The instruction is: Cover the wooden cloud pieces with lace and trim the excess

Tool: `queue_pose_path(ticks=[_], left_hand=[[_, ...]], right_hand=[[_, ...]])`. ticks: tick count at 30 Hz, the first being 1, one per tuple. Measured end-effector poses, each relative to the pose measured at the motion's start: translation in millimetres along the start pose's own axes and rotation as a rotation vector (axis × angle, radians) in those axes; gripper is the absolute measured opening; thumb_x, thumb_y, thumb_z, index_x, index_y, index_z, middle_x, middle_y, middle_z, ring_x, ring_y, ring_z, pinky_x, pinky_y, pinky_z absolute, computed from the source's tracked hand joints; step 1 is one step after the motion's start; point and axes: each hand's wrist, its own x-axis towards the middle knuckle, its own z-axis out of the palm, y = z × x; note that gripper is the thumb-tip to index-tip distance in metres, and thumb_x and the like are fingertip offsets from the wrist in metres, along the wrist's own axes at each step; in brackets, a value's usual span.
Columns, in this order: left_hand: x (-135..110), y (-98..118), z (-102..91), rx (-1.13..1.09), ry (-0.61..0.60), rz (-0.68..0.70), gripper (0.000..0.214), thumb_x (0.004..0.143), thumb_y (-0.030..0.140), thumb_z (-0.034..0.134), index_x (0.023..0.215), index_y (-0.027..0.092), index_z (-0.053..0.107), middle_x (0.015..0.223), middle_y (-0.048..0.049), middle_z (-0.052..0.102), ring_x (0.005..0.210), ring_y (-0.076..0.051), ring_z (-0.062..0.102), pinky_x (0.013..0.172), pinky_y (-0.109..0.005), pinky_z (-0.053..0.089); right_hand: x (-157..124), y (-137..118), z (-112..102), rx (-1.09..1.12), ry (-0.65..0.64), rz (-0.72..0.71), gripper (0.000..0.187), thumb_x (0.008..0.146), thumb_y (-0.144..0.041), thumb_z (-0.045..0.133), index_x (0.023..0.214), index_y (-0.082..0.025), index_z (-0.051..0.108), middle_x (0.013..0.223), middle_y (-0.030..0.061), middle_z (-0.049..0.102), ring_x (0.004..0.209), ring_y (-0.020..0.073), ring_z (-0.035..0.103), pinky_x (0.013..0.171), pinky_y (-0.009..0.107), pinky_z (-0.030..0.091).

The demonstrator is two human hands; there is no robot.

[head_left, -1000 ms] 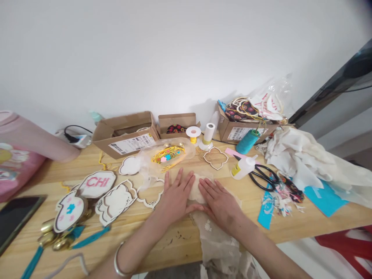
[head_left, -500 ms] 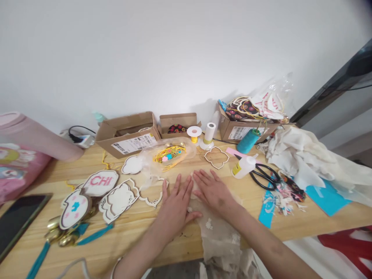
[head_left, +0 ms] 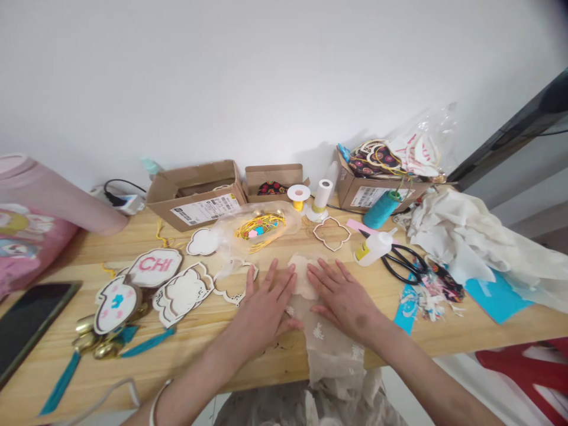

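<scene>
My left hand and my right hand lie flat, fingers spread, side by side on the wooden table. Both press down on a sheer beige embroidered fabric that hangs over the table's front edge. Between the fingertips a pale cloud-shaped piece shows under the fabric. A wooden cloud-shaped frame lies just left of my left hand. A silver bangle circles my left wrist.
Cut-out ornaments, one reading CHI, lie at the left with a dark tablet. Cardboard boxes, thread spools, a glue bottle, scissors and crumpled white cloth fill the back and right.
Both hands slid a little over the fabric and spread slightly apart, so the pale cloud piece shows between the fingertips again. The view dropped a little.
</scene>
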Motion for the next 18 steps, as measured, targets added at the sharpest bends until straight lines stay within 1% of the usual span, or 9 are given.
queue_pose_path(ticks=[3, 6, 9, 12, 15, 18], left_hand=[[-5.6, 3.2, -0.8, 0.01, -0.007, 0.012, 0.067, 0.08, 0.057, 0.031, 0.134, 0.017, 0.028, 0.139, -0.0109, 0.032, 0.131, -0.031, 0.011, 0.098, -0.061, -0.003], [-8.8, 4.2, -2.7, 0.001, -0.013, -0.015, 0.067, 0.079, 0.058, 0.032, 0.134, 0.018, 0.029, 0.138, -0.009, 0.035, 0.13, -0.03, 0.014, 0.098, -0.061, -0.004], [-10.2, 5.3, -2.2, 0.008, -0.006, 0.007, 0.069, 0.078, 0.059, 0.034, 0.134, 0.019, 0.028, 0.139, -0.0077, 0.033, 0.131, -0.031, 0.01, 0.098, -0.062, -0.003], [-12.3, 6.4, 0.0, 0.042, 0.014, 0.032, 0.066, 0.08, 0.054, 0.036, 0.134, 0.017, 0.027, 0.139, -0.0078, 0.033, 0.132, -0.03, 0.006, 0.098, -0.062, -0.003], [-14.6, 5.4, 0.9, 0.04, 0.021, 0.016, 0.063, 0.08, 0.052, 0.037, 0.133, 0.019, 0.029, 0.137, -0.007, 0.037, 0.131, -0.028, 0.009, 0.098, -0.061, -0.005], [-13.2, 6.4, 0.2, 0.014, 0.013, 0.026, 0.065, 0.08, 0.054, 0.036, 0.134, 0.018, 0.028, 0.137, -0.0087, 0.035, 0.131, -0.028, 0.01, 0.099, -0.06, -0.005]], right_hand=[[-3.4, -2.9, 2.1, 0.014, 0.002, -0.042, 0.059, 0.084, -0.048, 0.038, 0.132, -0.015, 0.032, 0.137, 0.007, 0.035, 0.128, 0.0229, 0.025, 0.104, 0.044, 0.02], [-9.1, -0.1, 2.0, 0.002, -0.004, -0.019, 0.054, 0.085, -0.047, 0.036, 0.131, -0.018, 0.035, 0.136, 0.0048, 0.036, 0.128, 0.0238, 0.025, 0.103, 0.047, 0.019], [-13.2, 0.6, -1.2, -0.032, 0.005, -0.029, 0.053, 0.085, -0.045, 0.037, 0.129, -0.016, 0.038, 0.133, 0.0082, 0.041, 0.128, 0.0239, 0.025, 0.104, 0.046, 0.016], [-16.7, -0.7, -0.9, -0.012, 0.007, -0.053, 0.057, 0.084, -0.048, 0.038, 0.131, -0.016, 0.034, 0.136, 0.0066, 0.037, 0.128, 0.0238, 0.026, 0.104, 0.045, 0.017], [-19.4, 0.8, -1.8, 0.008, -0.009, -0.023, 0.054, 0.085, -0.048, 0.035, 0.13, -0.019, 0.036, 0.135, 0.004, 0.038, 0.127, 0.0245, 0.027, 0.104, 0.048, 0.017], [-19.4, 1.6, -4.8, 0.002, -0.008, -0.032, 0.052, 0.086, -0.046, 0.036, 0.128, -0.015, 0.039, 0.132, 0.0076, 0.042, 0.127, 0.0244, 0.026, 0.104, 0.049, 0.016]])
